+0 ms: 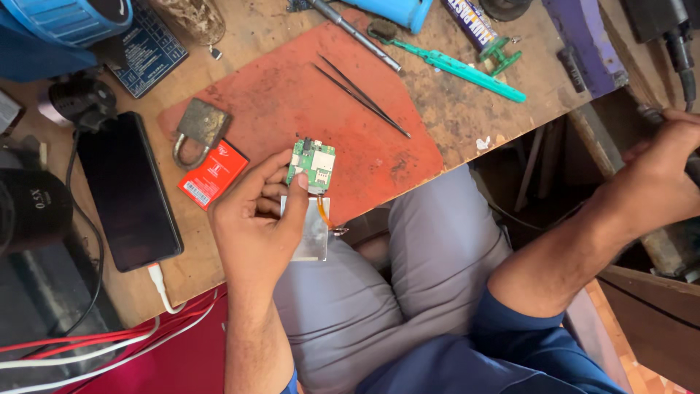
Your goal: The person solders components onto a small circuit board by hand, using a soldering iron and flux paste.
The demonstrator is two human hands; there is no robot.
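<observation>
My left hand (pixel 257 219) holds a small green circuit board (pixel 312 165) with a silvery metal panel (pixel 312 232) hanging below it on an orange flex strip; thumb on the board. It hovers over the front edge of a red work mat (pixel 306 87). My right hand (pixel 660 171) reaches far right, fingers closed around a dark object at the bench side; what it grips is mostly hidden. Black tweezers (pixel 362 95) lie on the mat beyond the board.
A rusty padlock (pixel 198 128), a red battery (pixel 212 175), and a black phone (pixel 130 191) on a white cable lie left. A green plastic tool (pixel 459 67), metal rod (pixel 357 34) and blue cylinder (pixel 397 10) sit at the back. My grey-trousered knees are below.
</observation>
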